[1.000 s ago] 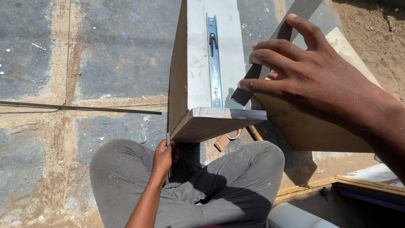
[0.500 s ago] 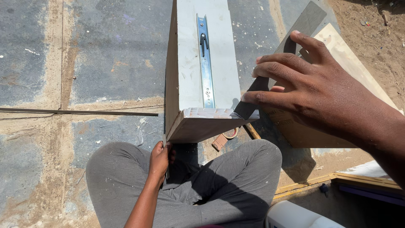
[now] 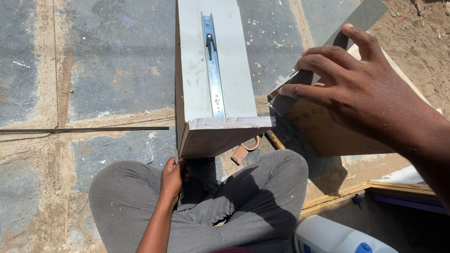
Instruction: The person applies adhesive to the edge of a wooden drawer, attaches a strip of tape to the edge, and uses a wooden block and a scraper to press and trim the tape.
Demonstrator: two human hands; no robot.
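Since the last frame, my right hand (image 3: pixel 361 89) has lifted the grey laminate strip (image 3: pixel 328 56), pinched in its fingers, beside the wooden panel (image 3: pixel 213 70). My left hand (image 3: pixel 172 175) grips the panel's lower corner; I judge a loose pinch could let the strip slip off.

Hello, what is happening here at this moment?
A person sits cross-legged on paved ground with a grey wooden panel standing before the knees; a metal slide rail is fixed on it. The left hand steadies its lower edge. The right hand holds a thin grey strip beside a brown board.
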